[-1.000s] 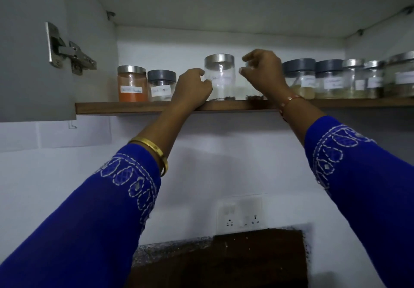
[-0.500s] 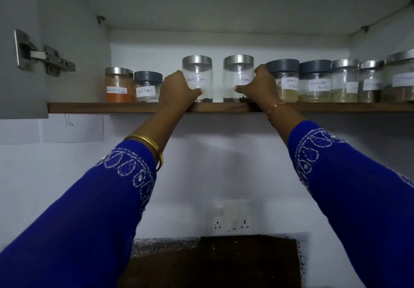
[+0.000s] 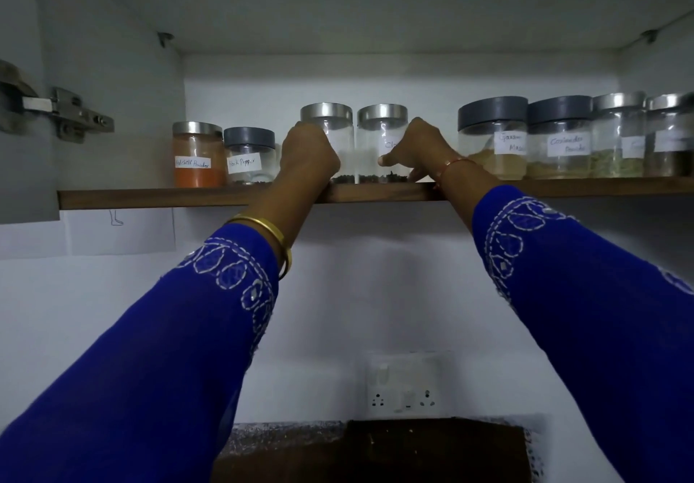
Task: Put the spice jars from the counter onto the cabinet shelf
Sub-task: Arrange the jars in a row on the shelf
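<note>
Two clear spice jars with steel lids stand side by side in the middle of the wooden cabinet shelf. My left hand wraps around the left side of the left jar, which has dark grains at its bottom. My right hand grips the right jar, thumb across its front and fingers on its right side; its white label is partly hidden. Both jars rest on the shelf, almost touching.
Left of my hands stand a red chilli powder jar and a black pepper jar. To the right is a row of several jars, starting with garam masala and coriander. A door hinge juts out at left. A wall socket sits below.
My right hand set a second steel-lidded jar on the shelf. Both hands have since slid the two jars closer together until they nearly touch.
</note>
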### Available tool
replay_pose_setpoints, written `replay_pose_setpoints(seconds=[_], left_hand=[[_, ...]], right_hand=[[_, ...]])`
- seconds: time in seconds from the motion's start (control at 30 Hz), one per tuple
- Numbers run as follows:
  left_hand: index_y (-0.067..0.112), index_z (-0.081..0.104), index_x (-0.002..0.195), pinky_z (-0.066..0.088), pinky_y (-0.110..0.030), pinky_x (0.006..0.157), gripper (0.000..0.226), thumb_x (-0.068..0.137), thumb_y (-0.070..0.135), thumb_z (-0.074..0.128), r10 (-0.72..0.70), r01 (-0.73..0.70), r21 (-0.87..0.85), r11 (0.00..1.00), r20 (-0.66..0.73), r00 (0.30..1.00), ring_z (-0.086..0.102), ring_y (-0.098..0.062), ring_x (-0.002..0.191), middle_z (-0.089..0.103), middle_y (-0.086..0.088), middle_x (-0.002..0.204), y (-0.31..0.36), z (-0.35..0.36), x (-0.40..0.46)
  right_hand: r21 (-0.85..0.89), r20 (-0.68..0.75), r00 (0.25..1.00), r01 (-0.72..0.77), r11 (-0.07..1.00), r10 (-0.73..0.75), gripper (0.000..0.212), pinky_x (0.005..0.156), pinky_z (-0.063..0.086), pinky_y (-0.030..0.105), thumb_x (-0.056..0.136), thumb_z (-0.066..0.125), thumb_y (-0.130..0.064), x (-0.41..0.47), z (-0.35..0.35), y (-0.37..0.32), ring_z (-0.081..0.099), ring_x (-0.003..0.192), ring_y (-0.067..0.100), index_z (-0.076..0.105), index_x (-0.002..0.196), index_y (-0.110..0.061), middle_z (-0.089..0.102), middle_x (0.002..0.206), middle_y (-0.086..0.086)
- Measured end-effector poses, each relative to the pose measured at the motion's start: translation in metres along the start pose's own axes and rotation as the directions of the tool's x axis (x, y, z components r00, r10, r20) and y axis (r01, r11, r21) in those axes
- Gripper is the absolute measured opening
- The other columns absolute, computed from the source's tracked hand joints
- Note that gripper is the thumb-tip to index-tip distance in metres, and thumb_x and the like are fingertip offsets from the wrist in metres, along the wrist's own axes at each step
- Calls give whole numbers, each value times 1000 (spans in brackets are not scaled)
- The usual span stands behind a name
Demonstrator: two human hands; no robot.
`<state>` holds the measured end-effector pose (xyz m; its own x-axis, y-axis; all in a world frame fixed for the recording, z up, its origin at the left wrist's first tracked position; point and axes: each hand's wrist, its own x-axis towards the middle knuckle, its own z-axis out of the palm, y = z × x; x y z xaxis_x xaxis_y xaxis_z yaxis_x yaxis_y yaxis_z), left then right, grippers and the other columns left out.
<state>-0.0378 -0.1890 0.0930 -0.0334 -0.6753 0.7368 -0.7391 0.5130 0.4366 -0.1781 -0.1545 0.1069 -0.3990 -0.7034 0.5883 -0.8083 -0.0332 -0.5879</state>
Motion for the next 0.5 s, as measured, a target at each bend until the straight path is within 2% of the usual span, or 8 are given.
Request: replay_pose_setpoints(seconds=[0.03,0.1,0.17,0.27,0.37,0.43,0.5], left_hand=[[-3,48,124,42,-25,81,54,78,11,72,-2,2,16,1000,-1,1000,54,-26,117,53,-15,127,0,1,3],[-3,41,130,44,-28,89,64,76,10,74,-3,3,35,999,0,1000,52,-27,120,51,-15,130,-2,3,11],[-3,37,132,44,-30,92,64,79,6,71,5,-5,57,998,-7,1000,51,-27,120,51,-16,131,-5,7,18],[-2,35,133,44,-32,93,63,80,4,69,-4,4,49,999,4,1000,51,-28,120,51,-17,130,-10,13,26],[-1,36,134,42,-31,96,64,80,7,70,23,-22,61,998,-13,1000,47,-27,122,46,-17,134,-10,13,30],[0,38,133,42,-30,95,61,80,8,69,39,-38,59,998,-18,999,47,-27,123,46,-17,134,-10,14,30],[-2,42,129,44,-29,91,55,81,8,68,41,-41,71,997,4,999,49,-27,121,48,-18,132,-9,14,28]], right_hand=[[8,3,1000,-5,1000,5,77,60,44,26,75,76,-20,3,3,-2,55,117,33,32,135,1,48,133,17],[26,1,1000,-17,1000,16,81,80,53,36,74,77,-17,8,8,-6,54,118,33,27,135,1,46,134,17],[27,-22,1000,-10,1000,10,81,93,51,41,73,78,-11,12,13,-8,55,116,35,25,134,0,47,133,18],[-62,-54,995,77,995,-80,75,92,51,40,73,75,-2,16,18,-10,57,112,35,30,134,0,50,130,20],[-193,-64,986,138,972,-153,61,86,52,35,76,73,-1,20,21,-11,62,107,32,44,130,-1,59,123,19],[-194,-43,989,133,972,-144,53,83,53,34,76,72,-2,23,22,-10,64,104,32,51,124,0,62,118,17],[-170,8,991,132,977,-133,37,70,52,28,76,72,-2,24,23,-11,64,99,31,56,110,-1,64,109,14]])
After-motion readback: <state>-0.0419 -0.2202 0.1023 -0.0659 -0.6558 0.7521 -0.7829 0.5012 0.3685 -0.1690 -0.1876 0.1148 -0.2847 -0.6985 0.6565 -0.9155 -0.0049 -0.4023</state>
